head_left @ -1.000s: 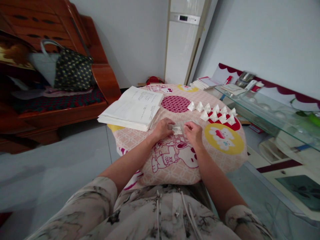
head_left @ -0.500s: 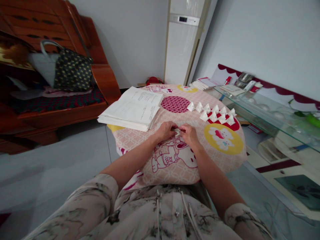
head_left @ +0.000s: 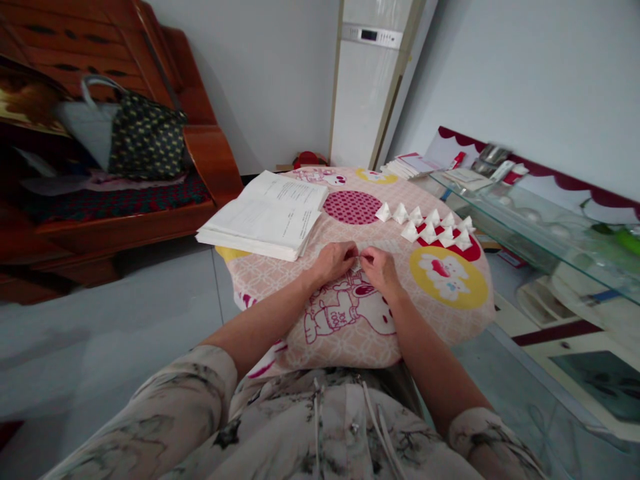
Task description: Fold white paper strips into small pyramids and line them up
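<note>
Over the near middle of the cloth-covered round table [head_left: 280, 293], my left hand [head_left: 337, 261] and my right hand [head_left: 379, 269] meet with fingers pinched. Between them is a small piece of white folded paper [head_left: 357, 265], mostly hidden by the fingertips. Each hand grips one side of it. To the right of my hands, several small white folded paper pieces [head_left: 429, 232] with pointed tips stand in two rows. On the left lies a thick stack of white printed sheets [head_left: 265, 213].
A glass-topped stand [head_left: 550, 230] with a metal container [head_left: 493, 159] adjoins the table on the right. Booklets [head_left: 411, 167] lie at the table's far edge. A wooden bench [head_left: 150, 230] holding a patterned bag [head_left: 145, 137] is at left. Behind stands a tall white cabinet unit [head_left: 365, 93].
My fingertips have shifted slightly over the small paper, which shows less between them now. The camera view has moved a little. The rows and the stack stay in place.
</note>
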{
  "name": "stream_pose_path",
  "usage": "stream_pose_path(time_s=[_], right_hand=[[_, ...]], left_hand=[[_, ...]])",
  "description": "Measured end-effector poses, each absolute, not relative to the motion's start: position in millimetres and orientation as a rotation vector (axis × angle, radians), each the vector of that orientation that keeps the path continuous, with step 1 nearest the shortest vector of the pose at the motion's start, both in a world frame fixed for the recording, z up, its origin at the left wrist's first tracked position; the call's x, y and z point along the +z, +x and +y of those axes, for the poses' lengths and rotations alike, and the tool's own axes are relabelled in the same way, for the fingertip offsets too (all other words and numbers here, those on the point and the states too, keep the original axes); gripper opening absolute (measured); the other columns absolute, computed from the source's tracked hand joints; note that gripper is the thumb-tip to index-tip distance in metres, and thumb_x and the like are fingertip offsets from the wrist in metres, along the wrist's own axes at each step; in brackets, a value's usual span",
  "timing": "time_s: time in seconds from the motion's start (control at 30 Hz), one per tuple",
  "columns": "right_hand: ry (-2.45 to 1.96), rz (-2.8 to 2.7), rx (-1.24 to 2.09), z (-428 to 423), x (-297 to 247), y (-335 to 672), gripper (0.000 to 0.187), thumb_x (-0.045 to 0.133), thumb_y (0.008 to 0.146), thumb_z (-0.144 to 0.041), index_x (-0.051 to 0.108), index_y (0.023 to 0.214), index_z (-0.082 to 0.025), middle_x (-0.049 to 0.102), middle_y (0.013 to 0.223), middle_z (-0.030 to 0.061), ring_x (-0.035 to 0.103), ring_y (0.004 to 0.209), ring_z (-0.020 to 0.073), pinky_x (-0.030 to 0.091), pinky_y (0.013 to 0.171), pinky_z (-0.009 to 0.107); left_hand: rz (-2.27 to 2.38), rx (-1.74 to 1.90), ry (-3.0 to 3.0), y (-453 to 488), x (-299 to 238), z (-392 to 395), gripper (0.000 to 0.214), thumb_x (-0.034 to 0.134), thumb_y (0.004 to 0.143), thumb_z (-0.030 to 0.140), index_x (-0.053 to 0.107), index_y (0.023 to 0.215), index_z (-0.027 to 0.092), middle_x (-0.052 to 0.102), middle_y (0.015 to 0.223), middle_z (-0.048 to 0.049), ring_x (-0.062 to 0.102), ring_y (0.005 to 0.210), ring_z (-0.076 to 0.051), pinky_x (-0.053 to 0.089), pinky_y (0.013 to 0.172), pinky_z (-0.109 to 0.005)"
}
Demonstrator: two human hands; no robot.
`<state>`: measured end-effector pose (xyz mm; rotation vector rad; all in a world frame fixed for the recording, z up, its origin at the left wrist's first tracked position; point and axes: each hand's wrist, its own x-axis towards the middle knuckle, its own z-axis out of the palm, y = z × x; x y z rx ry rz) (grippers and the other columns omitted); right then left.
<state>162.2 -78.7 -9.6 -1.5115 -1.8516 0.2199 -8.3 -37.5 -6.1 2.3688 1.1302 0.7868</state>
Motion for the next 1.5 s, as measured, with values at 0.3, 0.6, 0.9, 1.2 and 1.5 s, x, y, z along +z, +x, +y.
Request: stream_pose_path(time_s=[0.3, 0.6, 0.9, 1.2, 1.5], right_hand=[[-1.493, -1.739, 0.269, -77.7, -12.3, 169.2, 0.017, 0.056, 0.078, -0.016, 0.072, 0.077, -0.019, 0.071, 0.070, 0.0036, 0.063, 0.066, 0.0184, 0.046, 0.065, 0.027], [-1.458, -1.814, 0.259, -79.0, -7.6, 167.9, 0.028, 0.053, 0.079, -0.009, 0.080, 0.083, -0.018, 0.079, 0.084, 0.0068, 0.071, 0.075, 0.0199, 0.051, 0.073, 0.028], [-1.488, -1.833, 0.253, -79.2, -6.4, 169.3, 0.027, 0.054, 0.078, -0.008, 0.079, 0.082, -0.016, 0.079, 0.083, 0.0078, 0.069, 0.074, 0.0202, 0.049, 0.073, 0.028], [-1.685, -2.000, 0.129, -76.6, -4.3, 154.6, 0.015, 0.063, 0.084, -0.014, 0.077, 0.088, -0.017, 0.073, 0.082, 0.0078, 0.063, 0.076, 0.0206, 0.042, 0.071, 0.030], [-1.751, -2.122, 0.012, -73.3, -6.5, 148.9, 0.018, 0.062, 0.088, -0.014, 0.077, 0.081, -0.019, 0.069, 0.086, 0.0088, 0.061, 0.082, 0.0211, 0.044, 0.073, 0.030]], left_hand=[[1.134, 0.828, 2.245, -15.7, 2.3, -35.4, 0.010, 0.058, 0.081, 0.016, 0.067, 0.083, 0.016, 0.068, 0.074, -0.0010, 0.058, 0.067, -0.014, 0.042, 0.065, -0.025], [1.108, 0.834, 2.290, -15.8, 2.1, -34.7, 0.021, 0.056, 0.081, 0.014, 0.072, 0.093, 0.016, 0.071, 0.077, -0.0018, 0.060, 0.070, -0.015, 0.044, 0.068, -0.025], [1.101, 0.823, 2.323, -17.6, 1.6, -35.2, 0.028, 0.052, 0.081, 0.011, 0.075, 0.097, 0.017, 0.072, 0.077, -0.0020, 0.061, 0.068, -0.015, 0.046, 0.069, -0.026], [1.078, 0.840, 2.279, -20.0, 2.5, -34.2, 0.021, 0.056, 0.078, 0.014, 0.073, 0.090, 0.015, 0.069, 0.073, -0.0010, 0.057, 0.067, -0.014, 0.044, 0.068, -0.025], [1.117, 0.819, 2.216, -19.6, 6.6, -34.8, 0.012, 0.062, 0.081, 0.023, 0.071, 0.080, 0.015, 0.067, 0.069, -0.0007, 0.057, 0.066, -0.015, 0.043, 0.065, -0.026]])
